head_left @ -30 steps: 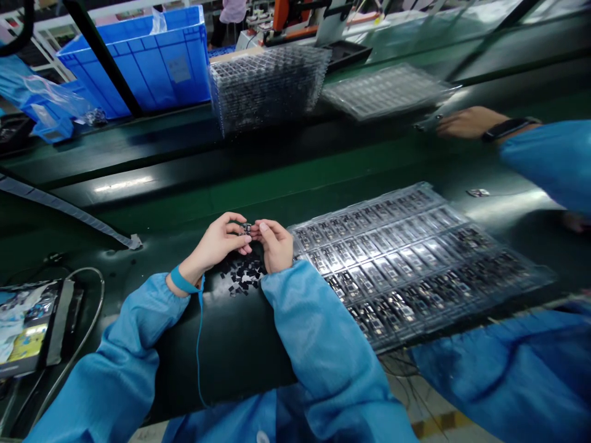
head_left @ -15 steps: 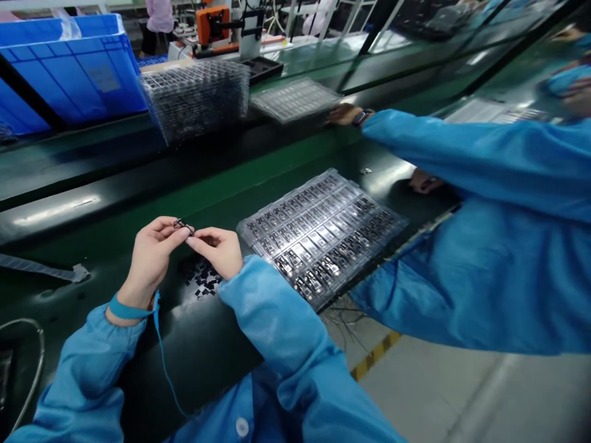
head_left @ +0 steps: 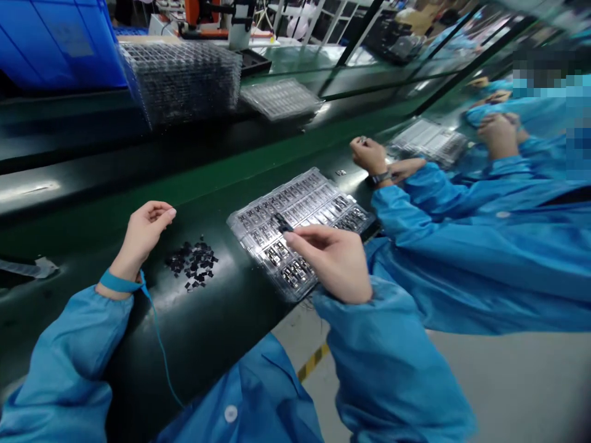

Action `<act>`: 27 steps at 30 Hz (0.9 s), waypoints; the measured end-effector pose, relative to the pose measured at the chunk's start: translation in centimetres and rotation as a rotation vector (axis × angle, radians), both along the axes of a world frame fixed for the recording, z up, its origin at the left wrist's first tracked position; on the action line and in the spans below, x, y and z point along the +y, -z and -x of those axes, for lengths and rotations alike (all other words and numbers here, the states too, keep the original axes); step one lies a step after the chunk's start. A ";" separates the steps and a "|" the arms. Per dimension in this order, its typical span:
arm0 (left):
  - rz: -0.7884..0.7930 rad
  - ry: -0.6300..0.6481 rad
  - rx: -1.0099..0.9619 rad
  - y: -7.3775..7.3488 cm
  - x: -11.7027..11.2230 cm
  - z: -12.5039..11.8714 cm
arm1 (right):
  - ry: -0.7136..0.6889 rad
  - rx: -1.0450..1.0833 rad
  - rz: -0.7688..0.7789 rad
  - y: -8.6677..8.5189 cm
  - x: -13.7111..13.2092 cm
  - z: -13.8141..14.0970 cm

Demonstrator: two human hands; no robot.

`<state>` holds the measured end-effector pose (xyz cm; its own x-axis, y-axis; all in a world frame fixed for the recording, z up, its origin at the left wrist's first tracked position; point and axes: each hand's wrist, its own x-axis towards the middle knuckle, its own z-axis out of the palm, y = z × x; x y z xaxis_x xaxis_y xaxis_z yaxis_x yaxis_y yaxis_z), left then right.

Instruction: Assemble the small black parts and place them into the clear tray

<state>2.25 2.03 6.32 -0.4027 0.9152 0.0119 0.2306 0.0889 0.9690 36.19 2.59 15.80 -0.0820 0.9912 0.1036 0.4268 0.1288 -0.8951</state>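
Observation:
My right hand (head_left: 330,258) pinches a small dark electronic part (head_left: 282,224) between thumb and fingertips, just over a clear plastic tray (head_left: 249,237). Rows of small metallic parts fill the tray's pockets; my hand hides its near right portion. To the left, my left hand (head_left: 148,231) hovers above the bench with its fingers curled against the thumb, and nothing shows in them. A blue wrist strap (head_left: 120,282) with a thin cord circles that wrist. Between my hands lies a pile of small black square pieces (head_left: 194,261) on the dark green bench.
Beyond the bench stand a stack of clear trays (head_left: 184,83), another clear tray (head_left: 281,98) and a blue bin (head_left: 60,46). At right, a co-worker's hand (head_left: 369,155) holds a small part near a loose metallic piece (head_left: 340,173). A further tray (head_left: 427,140) lies beyond.
My hands have come apart. The right one has carried the dark part rightward over the tray; the left has stayed left. The co-worker's arm has drawn back from the far tray.

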 end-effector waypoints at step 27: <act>-0.030 0.059 0.545 4.7 0.5 1.7 | -0.301 -0.641 0.000 1.9 -3.1 1.7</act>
